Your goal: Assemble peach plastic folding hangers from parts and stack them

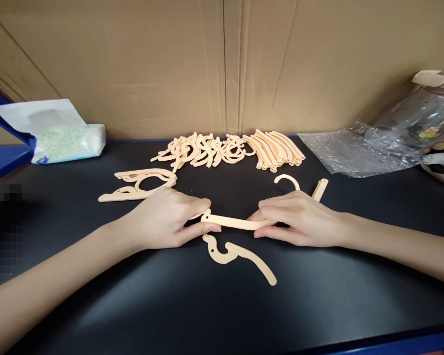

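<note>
Between my hands stretches a cream plastic hanger arm (pixel 237 222) with a small hole at its left end. My left hand (pixel 166 217) pinches that holed end, with a bit of another cream part showing at the fingertips. At the other end, the fingers of my right hand (pixel 299 217) close on the arm. A cream hook (pixel 286 180) and a straight cream piece (pixel 320 190) stick out behind my right hand; whether it holds them I cannot tell. Just below my hands lies a curved hanger part (pixel 222 255), touching a slim curved arm (pixel 259 264).
A folded hanger (pixel 133 195) lies beyond my left hand. At the back are a heap of hook parts (pixel 203 148) and a stack of arms (pixel 276 148). Clear plastic bag (pixel 355 153) and bottle (pixel 429 113) stand right, tissue pack (pixel 68 143) left. Cardboard (pixel 151 64) closes the back.
</note>
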`<control>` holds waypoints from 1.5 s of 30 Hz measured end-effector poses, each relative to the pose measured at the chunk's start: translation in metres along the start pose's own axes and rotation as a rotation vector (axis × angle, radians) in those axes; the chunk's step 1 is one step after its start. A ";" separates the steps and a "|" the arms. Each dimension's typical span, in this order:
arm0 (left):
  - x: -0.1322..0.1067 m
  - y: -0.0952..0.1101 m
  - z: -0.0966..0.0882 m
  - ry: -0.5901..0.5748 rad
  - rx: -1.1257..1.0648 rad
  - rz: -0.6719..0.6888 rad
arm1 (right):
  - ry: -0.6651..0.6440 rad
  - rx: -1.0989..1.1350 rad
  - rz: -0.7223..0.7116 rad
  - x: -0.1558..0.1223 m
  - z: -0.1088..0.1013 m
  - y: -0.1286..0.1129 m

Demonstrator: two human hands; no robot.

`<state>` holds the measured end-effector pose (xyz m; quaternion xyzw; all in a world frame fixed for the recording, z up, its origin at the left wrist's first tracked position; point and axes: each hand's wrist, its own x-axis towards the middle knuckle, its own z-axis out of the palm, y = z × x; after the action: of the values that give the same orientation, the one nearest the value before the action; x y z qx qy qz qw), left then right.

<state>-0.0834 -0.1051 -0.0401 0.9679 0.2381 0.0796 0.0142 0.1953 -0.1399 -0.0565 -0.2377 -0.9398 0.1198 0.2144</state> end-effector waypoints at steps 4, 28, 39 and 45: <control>0.000 0.000 0.000 0.028 0.002 0.029 | -0.007 0.008 0.006 0.000 -0.001 0.000; -0.001 -0.002 0.004 0.245 0.279 0.130 | -0.013 -0.055 -0.021 0.003 -0.001 0.000; 0.001 -0.002 0.000 0.253 0.251 0.074 | -0.009 -0.025 -0.022 0.002 -0.001 0.001; 0.002 -0.005 -0.004 0.333 0.265 0.104 | 0.028 -0.005 0.010 0.000 0.001 0.002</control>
<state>-0.0850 -0.1001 -0.0362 0.9458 0.1953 0.2068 -0.1568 0.1961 -0.1384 -0.0582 -0.2447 -0.9358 0.1150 0.2263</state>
